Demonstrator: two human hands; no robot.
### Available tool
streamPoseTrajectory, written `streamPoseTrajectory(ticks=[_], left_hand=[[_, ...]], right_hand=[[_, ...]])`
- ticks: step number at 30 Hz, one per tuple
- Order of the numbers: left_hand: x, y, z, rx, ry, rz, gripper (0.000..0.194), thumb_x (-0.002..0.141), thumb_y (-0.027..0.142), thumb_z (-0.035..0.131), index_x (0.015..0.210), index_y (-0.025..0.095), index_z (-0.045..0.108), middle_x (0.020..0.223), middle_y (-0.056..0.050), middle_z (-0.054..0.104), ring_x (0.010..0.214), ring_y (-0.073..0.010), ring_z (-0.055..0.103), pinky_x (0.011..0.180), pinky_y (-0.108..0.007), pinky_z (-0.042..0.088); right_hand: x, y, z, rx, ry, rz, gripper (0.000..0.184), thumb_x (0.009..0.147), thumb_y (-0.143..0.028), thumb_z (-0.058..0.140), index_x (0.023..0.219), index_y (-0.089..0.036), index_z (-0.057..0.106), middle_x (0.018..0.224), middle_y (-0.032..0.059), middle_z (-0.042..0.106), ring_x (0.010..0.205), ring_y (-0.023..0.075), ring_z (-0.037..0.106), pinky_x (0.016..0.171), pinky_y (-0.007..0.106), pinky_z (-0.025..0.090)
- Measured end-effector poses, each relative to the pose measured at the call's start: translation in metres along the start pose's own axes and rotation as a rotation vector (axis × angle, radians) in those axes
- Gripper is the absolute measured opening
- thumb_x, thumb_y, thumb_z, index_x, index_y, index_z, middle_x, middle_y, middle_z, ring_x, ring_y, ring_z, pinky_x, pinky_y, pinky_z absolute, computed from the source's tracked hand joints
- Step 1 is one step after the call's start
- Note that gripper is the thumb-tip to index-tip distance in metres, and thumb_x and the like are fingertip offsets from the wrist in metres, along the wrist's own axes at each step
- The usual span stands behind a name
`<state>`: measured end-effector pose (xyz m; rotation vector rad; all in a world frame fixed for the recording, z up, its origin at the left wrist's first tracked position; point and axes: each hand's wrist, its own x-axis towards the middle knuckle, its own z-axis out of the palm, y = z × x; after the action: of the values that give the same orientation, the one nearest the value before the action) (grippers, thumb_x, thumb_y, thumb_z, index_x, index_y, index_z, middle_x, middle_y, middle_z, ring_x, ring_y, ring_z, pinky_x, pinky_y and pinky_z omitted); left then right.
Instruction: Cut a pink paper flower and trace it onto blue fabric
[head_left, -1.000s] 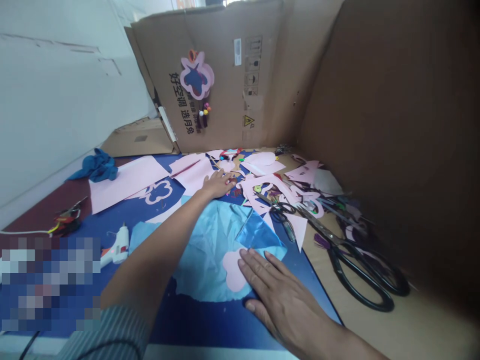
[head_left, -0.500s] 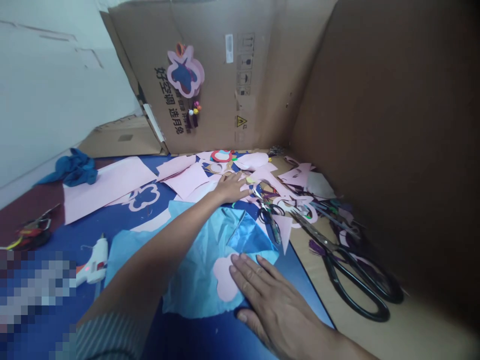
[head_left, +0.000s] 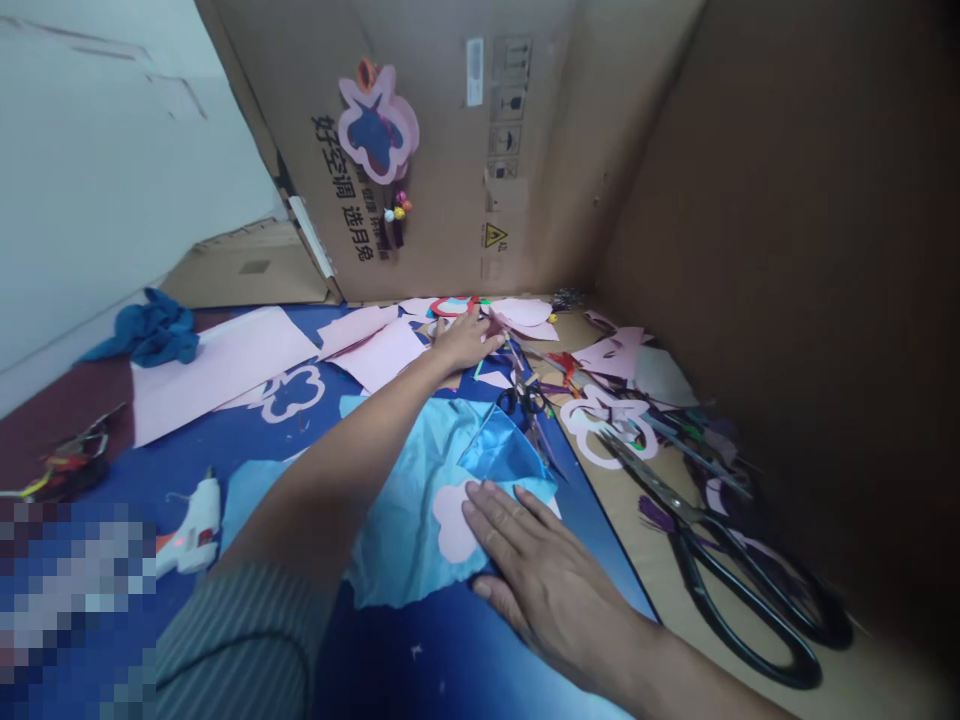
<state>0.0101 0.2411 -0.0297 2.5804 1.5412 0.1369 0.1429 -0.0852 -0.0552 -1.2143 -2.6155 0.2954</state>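
My right hand [head_left: 536, 565] lies flat, fingers stretched, over the edge of a pink paper flower shape [head_left: 454, 525]. Beneath that shape is light blue satin fabric [head_left: 397, 500], folded over at its upper right corner. My left hand [head_left: 466, 342] reaches to the far side among pink paper scraps, its fingers apart, with nothing seen held. A red-rimmed paper piece [head_left: 452, 306] is just beyond its fingertips. Small dark-handled scissors [head_left: 523, 398] lie to the right of my left hand, partly among scraps.
Large black-handled scissors [head_left: 697, 515] lie at right beside a pink paper outline [head_left: 581, 415]. At left are a white glue gun [head_left: 199, 525], a pink sheet [head_left: 217, 370] and a blue cloth [head_left: 154, 330]. Cardboard walls [head_left: 600, 150] rise behind and right; a pink flower ornament [head_left: 379, 130] hangs there.
My left hand has moved farther toward the back, and pink scraps near it and the small scissors have shifted. My right hand stays flat on the paper flower. The view has shifted slightly.
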Motion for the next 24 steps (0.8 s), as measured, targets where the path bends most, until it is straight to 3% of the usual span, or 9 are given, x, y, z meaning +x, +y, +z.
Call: streamPoseTrajectory(ticks=[2, 4, 7, 10, 13, 17, 21, 24], left_hand=[[-0.025, -0.011, -0.016, -0.008, 0.096, 0.045, 0.071, 0.105, 0.067, 0.031, 0.167, 0.034, 0.037, 0.180, -0.005, 0.025, 0.165, -0.0354, 0.020, 0.131, -0.066, 0.007], [-0.061, -0.026, -0.028, 0.018, 0.152, -0.002, 0.069, 0.106, 0.065, 0.031, 0.167, 0.032, 0.035, 0.180, -0.006, 0.024, 0.165, -0.0336, 0.021, 0.131, -0.062, 0.015], [-0.113, -0.050, -0.028, 0.067, 0.012, -0.074, 0.069, 0.106, 0.064, 0.029, 0.168, 0.034, 0.034, 0.179, -0.005, 0.028, 0.164, -0.0334, 0.025, 0.130, -0.057, 0.021], [-0.140, -0.069, -0.014, 0.086, -0.158, -0.208, 0.072, 0.104, 0.063, 0.029, 0.167, 0.030, 0.036, 0.178, -0.009, 0.028, 0.164, -0.0328, 0.027, 0.130, -0.056, 0.024], [-0.135, -0.083, -0.006, 0.094, -0.147, -0.258, 0.071, 0.104, 0.061, 0.030, 0.167, 0.028, 0.036, 0.180, -0.010, 0.022, 0.166, -0.0316, 0.021, 0.130, -0.057, 0.022], [-0.114, -0.090, -0.012, 0.090, -0.109, -0.348, 0.070, 0.105, 0.058, 0.026, 0.166, 0.026, 0.036, 0.180, -0.014, 0.022, 0.165, -0.0327, 0.023, 0.128, -0.059, 0.026], [-0.107, -0.075, -0.018, 0.095, -0.045, -0.373, 0.078, 0.102, 0.065, 0.030, 0.167, 0.023, 0.034, 0.178, -0.017, 0.026, 0.162, -0.0363, 0.030, 0.126, -0.055, 0.030], [-0.103, -0.059, -0.017, 0.084, -0.076, -0.320, 0.089, 0.090, 0.082, 0.046, 0.162, 0.031, 0.043, 0.170, -0.013, 0.044, 0.151, -0.0367, 0.048, 0.119, -0.050, 0.040]], right_hand=[[-0.001, 0.001, 0.003, 0.005, 0.021, -0.002, 0.066, 0.107, -0.034, 0.058, 0.167, -0.013, 0.040, 0.174, 0.0141, 0.031, 0.161, 0.0326, 0.035, 0.129, 0.059, 0.037], [-0.003, 0.002, 0.006, 0.014, 0.050, -0.009, 0.066, 0.108, -0.034, 0.058, 0.168, -0.016, 0.039, 0.174, 0.0138, 0.033, 0.161, 0.0319, 0.036, 0.129, 0.059, 0.037], [-0.004, 0.003, 0.010, 0.015, 0.091, -0.020, 0.064, 0.109, -0.035, 0.056, 0.168, -0.018, 0.040, 0.173, 0.0141, 0.037, 0.160, 0.0315, 0.038, 0.129, 0.060, 0.037], [-0.004, 0.004, 0.011, 0.006, 0.104, -0.029, 0.061, 0.109, -0.037, 0.055, 0.166, -0.018, 0.044, 0.172, 0.0143, 0.040, 0.160, 0.0315, 0.038, 0.129, 0.060, 0.037], [-0.001, 0.004, 0.009, -0.002, 0.086, -0.029, 0.059, 0.109, -0.038, 0.055, 0.164, -0.019, 0.048, 0.171, 0.0144, 0.042, 0.159, 0.0316, 0.040, 0.129, 0.059, 0.036], [0.005, 0.001, 0.003, -0.016, 0.056, -0.001, 0.057, 0.109, -0.036, 0.054, 0.162, -0.015, 0.051, 0.170, 0.0168, 0.043, 0.158, 0.0324, 0.041, 0.128, 0.059, 0.037], [0.012, -0.003, -0.002, -0.040, 0.014, -0.007, 0.057, 0.110, -0.037, 0.053, 0.160, -0.011, 0.052, 0.170, 0.0189, 0.042, 0.159, 0.0340, 0.040, 0.127, 0.060, 0.038], [0.017, -0.004, -0.002, -0.035, 0.014, -0.016, 0.057, 0.109, -0.038, 0.054, 0.160, -0.014, 0.053, 0.169, 0.0182, 0.044, 0.157, 0.0341, 0.043, 0.126, 0.060, 0.039]])
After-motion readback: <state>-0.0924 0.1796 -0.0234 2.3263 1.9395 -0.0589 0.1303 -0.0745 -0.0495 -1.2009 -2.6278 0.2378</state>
